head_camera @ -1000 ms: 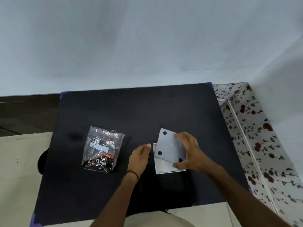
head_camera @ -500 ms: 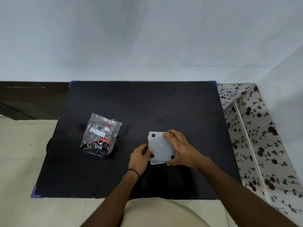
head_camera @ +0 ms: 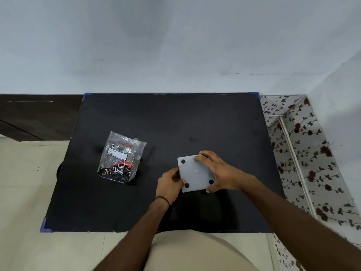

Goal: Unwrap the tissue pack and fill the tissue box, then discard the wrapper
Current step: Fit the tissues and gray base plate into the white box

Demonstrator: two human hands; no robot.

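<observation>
A white square tissue box (head_camera: 195, 174) lies on the black table (head_camera: 175, 124), its flat face with round black feet turned up. My right hand (head_camera: 218, 171) lies over its right side, fingers on the far edge and thumb at the near corner. My left hand (head_camera: 169, 182) grips its left edge. A clear plastic wrapper (head_camera: 121, 157) with black, red and gold print and a white label lies to the left, apart from both hands. What is inside the wrapper I cannot make out.
The table stands against a pale wall. A floral-patterned surface (head_camera: 304, 153) runs along the right side. Pale floor tiles (head_camera: 25, 182) lie to the left, and a dark band (head_camera: 39, 114) runs along the wall's base.
The white panel that my right hand held tilted above the box now lies flat on it. Both hands have closed on the box's sides. The wrapper has not moved.
</observation>
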